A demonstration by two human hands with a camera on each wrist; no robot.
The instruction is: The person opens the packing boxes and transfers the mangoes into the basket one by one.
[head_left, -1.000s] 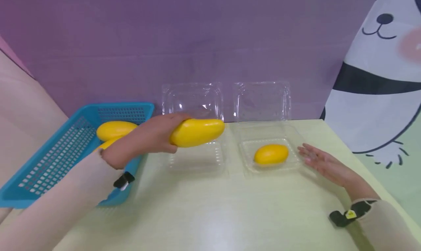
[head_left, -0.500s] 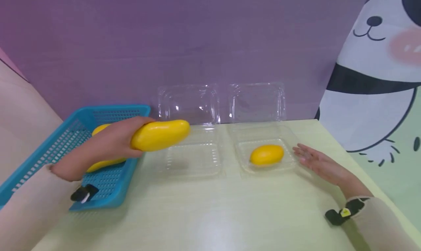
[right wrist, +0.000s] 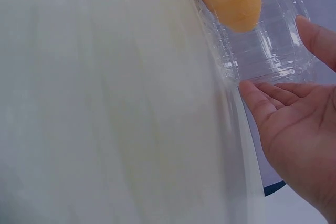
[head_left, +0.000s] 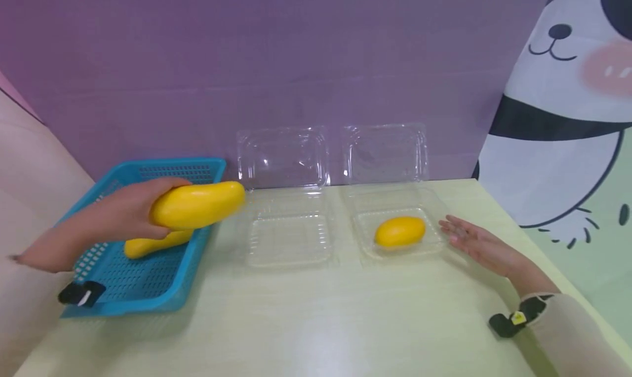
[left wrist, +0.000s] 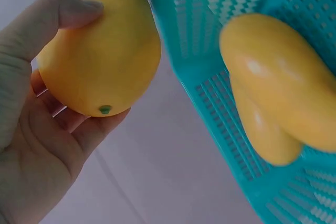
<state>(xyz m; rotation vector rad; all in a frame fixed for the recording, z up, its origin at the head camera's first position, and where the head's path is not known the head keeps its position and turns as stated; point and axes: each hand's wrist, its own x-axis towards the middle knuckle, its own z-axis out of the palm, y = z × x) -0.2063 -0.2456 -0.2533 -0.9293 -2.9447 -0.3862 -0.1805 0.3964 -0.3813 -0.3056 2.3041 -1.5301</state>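
Observation:
My left hand point(head_left: 129, 211) grips a yellow mango point(head_left: 198, 206) over the right side of the blue basket point(head_left: 181, 297). In the left wrist view, the thumb lies on top of this mango point(left wrist: 105, 56), and a small green stem spot shows on its end. More mangoes lie in the basket; a lower one point(head_left: 157, 244) partly shows under the hand. Another yellow mango point(head_left: 400, 231) lies in the right-hand clear clamshell container point(head_left: 436, 246). Beside that container is my right hand point(head_left: 484, 248), fingers extended, holding nothing. Its fingertips point(right wrist: 249, 90) are at the container's corner; contact is unclear.
To the left of the filled container stands a second clear clamshell point(head_left: 288, 242) with its lid point(head_left: 281, 157) raised. Both lids lean up before the purple backdrop point(head_left: 296, 48). A pale tabletop point(head_left: 316, 322) carries everything. Panda-patterned fabric point(head_left: 553, 174) hangs at the right.
My left hand has moved left with the mango, from above the left clamshell to the basket. My right hand keeps its place. The view has shifted slightly.

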